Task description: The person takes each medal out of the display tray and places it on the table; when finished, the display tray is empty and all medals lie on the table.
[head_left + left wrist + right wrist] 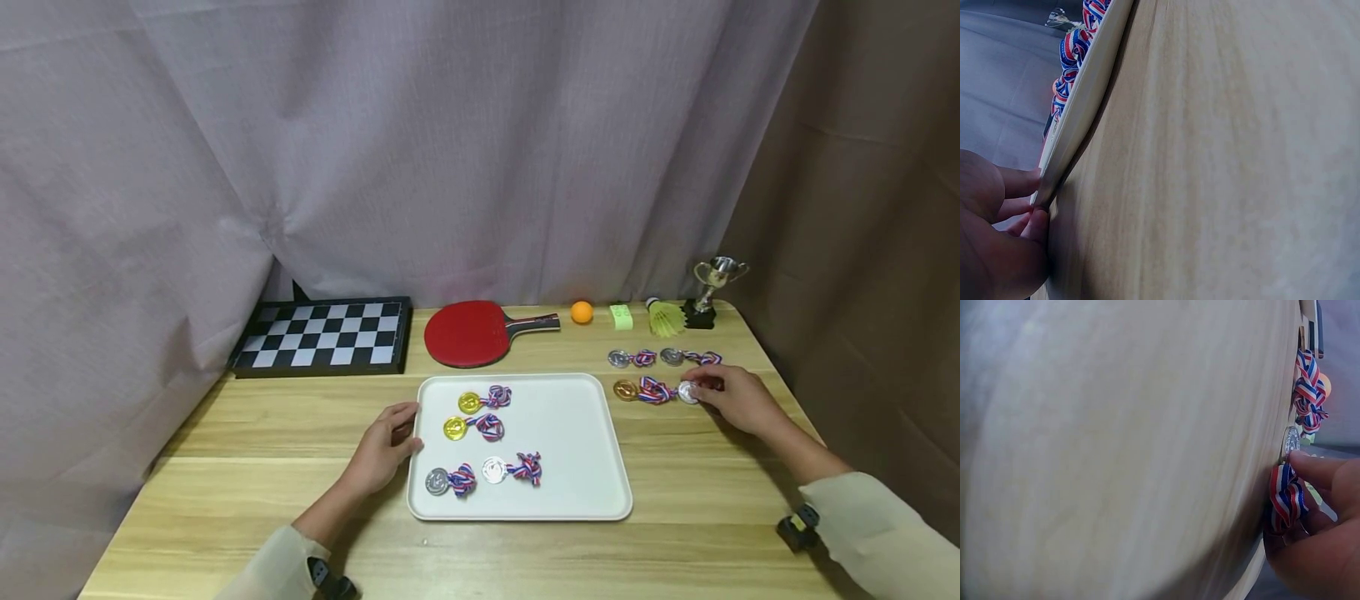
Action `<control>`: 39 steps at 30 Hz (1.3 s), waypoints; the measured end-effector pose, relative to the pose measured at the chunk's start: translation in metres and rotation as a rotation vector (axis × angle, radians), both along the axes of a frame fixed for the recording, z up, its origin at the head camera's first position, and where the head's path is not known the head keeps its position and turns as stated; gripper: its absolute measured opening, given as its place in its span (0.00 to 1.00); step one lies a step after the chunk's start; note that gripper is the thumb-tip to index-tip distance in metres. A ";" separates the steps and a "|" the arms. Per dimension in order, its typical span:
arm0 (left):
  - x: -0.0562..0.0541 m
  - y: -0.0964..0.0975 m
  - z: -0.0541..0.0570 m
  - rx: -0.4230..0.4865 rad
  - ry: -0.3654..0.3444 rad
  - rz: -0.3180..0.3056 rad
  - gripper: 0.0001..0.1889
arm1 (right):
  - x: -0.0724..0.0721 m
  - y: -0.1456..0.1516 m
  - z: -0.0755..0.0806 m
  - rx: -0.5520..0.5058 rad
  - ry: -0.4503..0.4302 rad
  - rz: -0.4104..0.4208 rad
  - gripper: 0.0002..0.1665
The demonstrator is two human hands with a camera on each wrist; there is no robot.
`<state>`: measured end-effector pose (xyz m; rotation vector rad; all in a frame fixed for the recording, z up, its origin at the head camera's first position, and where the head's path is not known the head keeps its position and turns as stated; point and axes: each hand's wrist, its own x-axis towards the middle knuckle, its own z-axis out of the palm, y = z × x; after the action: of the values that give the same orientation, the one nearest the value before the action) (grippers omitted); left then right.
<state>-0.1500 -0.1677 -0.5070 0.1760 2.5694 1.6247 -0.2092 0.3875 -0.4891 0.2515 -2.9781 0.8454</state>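
Note:
My left hand [381,448] holds the left rim of a white tray [555,510], fingers and thumb at its edge. On the tray lie two gold medals [454,427] and two silver medals [437,482], each with a bunched red, white and blue ribbon. To the tray's right, my right hand [738,400] grips a silver medal [1291,442]; the thumb touches the disc and the fingers curl about its striped ribbon [1286,497]. Beside it lies a bronze-coloured medal [626,390] with its ribbon. Two more silver medals [618,358] lie just behind.
Along the back of the wooden table [300,433] are a checkered board [322,336], a red table tennis paddle [467,333], an orange ball [582,312], a yellow-green block [621,317], a yellow shuttlecock [664,318] and a small trophy cup [718,275]. Grey curtains [450,150] hang behind.

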 end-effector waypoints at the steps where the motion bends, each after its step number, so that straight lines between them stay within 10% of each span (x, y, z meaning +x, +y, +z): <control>1: 0.000 0.000 0.000 0.000 0.000 0.000 0.30 | 0.000 0.000 0.000 -0.003 0.003 -0.001 0.11; 19: 0.002 -0.001 -0.001 -0.002 0.020 -0.008 0.29 | 0.006 -0.013 0.034 -0.091 0.031 0.018 0.15; 39: 0.001 0.000 -0.001 0.012 0.022 -0.006 0.29 | 0.033 -0.132 0.049 -0.258 -0.113 0.284 0.16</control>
<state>-0.1487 -0.1677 -0.5078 0.2031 2.5731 1.6456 -0.1762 0.2559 -0.4401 0.6457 -2.9308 1.2991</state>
